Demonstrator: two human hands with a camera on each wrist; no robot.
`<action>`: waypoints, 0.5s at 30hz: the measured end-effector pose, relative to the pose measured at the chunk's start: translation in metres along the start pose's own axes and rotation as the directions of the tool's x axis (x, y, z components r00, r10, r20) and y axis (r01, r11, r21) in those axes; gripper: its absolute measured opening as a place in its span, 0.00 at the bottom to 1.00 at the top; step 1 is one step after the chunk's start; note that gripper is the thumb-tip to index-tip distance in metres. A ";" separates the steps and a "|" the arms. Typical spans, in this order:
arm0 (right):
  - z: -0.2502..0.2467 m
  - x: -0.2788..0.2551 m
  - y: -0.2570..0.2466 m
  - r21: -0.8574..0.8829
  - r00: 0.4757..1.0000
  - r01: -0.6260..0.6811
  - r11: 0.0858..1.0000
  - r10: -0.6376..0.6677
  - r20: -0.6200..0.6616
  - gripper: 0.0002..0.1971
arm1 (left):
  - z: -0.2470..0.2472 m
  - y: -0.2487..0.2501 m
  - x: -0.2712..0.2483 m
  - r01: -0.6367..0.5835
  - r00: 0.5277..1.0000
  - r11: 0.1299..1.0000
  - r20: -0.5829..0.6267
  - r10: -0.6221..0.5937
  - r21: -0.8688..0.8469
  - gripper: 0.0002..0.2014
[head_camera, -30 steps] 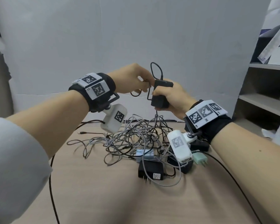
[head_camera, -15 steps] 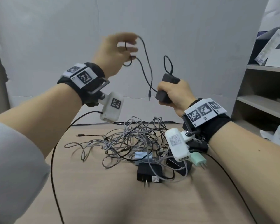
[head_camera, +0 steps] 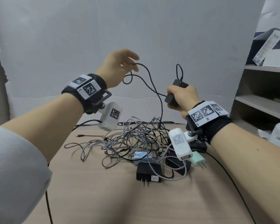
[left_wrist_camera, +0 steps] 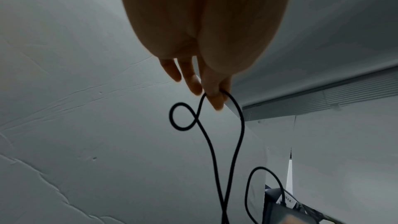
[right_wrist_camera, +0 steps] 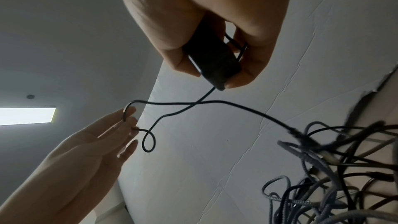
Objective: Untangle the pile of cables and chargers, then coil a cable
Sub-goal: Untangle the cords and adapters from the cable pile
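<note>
Right hand point(head_camera: 182, 98) gripping black charger point(head_camera: 174, 92), left hand point(head_camera: 118, 67) apparently pinching its black cable point(head_camera: 148, 85), hands apart, above tangled pile point(head_camera: 136, 141)

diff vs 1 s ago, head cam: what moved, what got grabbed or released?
The left hand rose up and away from the right hand, drawing the black cable out into a long hanging loop, pinched at its fingers. Nothing was released. The right hand grips the black adapter as before, slightly lower. The tangled pile and the chargers on the table look unchanged.
</note>
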State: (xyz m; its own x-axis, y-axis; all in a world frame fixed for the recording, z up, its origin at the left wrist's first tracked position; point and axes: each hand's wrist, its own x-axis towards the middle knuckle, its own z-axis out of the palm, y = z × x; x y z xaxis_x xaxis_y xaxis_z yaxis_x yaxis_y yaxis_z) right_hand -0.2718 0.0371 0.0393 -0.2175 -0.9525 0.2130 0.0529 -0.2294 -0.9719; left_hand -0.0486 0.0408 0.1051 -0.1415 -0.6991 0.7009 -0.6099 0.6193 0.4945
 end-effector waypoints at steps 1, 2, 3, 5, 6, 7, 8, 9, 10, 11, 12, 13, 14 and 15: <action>-0.002 0.001 0.001 -0.009 1.000 -0.006 1.000 0.006 -0.002 0.06 | -0.001 0.000 0.001 -0.019 1.000 0.999 -0.021 0.019 0.029 0.13; -0.004 0.002 0.003 -0.016 1.000 -0.010 1.000 0.009 -0.006 0.06 | -0.001 0.001 0.002 -0.028 0.999 0.999 -0.036 0.030 0.042 0.14; -0.005 0.003 0.004 -0.022 1.000 -0.012 1.000 0.012 -0.013 0.06 | -0.001 0.001 0.002 -0.020 0.999 0.999 -0.040 0.021 0.035 0.14; -0.009 0.004 0.006 -0.029 0.999 -0.014 0.999 0.013 -0.032 0.06 | -0.001 0.001 0.002 0.065 0.997 0.997 -0.025 -0.067 -0.041 0.10; -0.011 0.005 0.006 -0.031 0.999 -0.015 0.999 0.014 -0.046 0.07 | -0.002 0.000 0.001 0.129 0.991 0.986 -0.013 -0.131 -0.102 0.08; -0.013 0.006 0.007 -0.032 0.998 -0.017 0.999 0.015 -0.061 0.06 | -0.004 0.000 -0.002 0.190 0.982 0.969 0.013 -0.191 -0.158 0.05; -0.016 0.008 0.008 -0.032 0.997 -0.021 0.999 0.018 -0.078 0.06 | -0.007 -0.001 -0.006 0.246 0.969 0.944 0.068 -0.236 -0.220 0.05; -0.018 0.009 0.009 -0.030 0.995 -0.027 0.999 0.024 -0.098 0.06 | -0.009 -0.003 -0.010 0.303 0.951 0.909 0.155 -0.269 -0.285 0.07; -0.021 0.010 0.009 -0.026 0.993 -0.033 0.999 0.030 -0.117 0.05 | -0.011 -0.006 -0.014 0.362 0.925 0.864 0.251 -0.286 -0.350 0.08; -0.024 0.011 0.009 -0.019 0.990 -0.039 0.999 0.036 -0.135 0.05 | -0.012 -0.009 -0.018 0.414 0.896 0.825 0.334 -0.294 -0.385 0.09; -0.027 0.012 0.008 -0.007 0.987 -0.043 0.999 0.041 -0.154 0.05 | -0.013 -0.012 -0.022 0.448 0.871 0.811 0.388 -0.301 -0.377 0.10; -0.030 0.013 0.008 0.007 0.984 -0.045 0.999 0.045 -0.174 0.05 | -0.013 -0.016 -0.024 0.465 0.852 0.823 0.417 -0.315 -0.328 0.15; -0.032 0.014 0.007 0.021 0.980 -0.045 0.999 0.048 -0.191 0.05 | -0.013 -0.019 -0.025 0.452 0.840 0.870 0.422 -0.341 -0.197 0.23; -0.034 0.014 0.006 0.033 0.977 -0.044 0.999 0.049 -0.206 0.06 | -0.012 -0.022 -0.025 0.403 0.830 0.915 0.407 -0.381 0.035 0.32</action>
State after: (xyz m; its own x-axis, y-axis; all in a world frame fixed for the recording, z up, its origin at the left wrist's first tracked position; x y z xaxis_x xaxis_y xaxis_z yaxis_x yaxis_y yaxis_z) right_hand -0.3074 0.0288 0.0328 -0.4105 -0.9011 0.1395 0.0940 -0.1940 -0.9765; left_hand -0.0220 0.0489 0.0823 -0.2023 -0.9619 0.1841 -0.6418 0.2722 0.7169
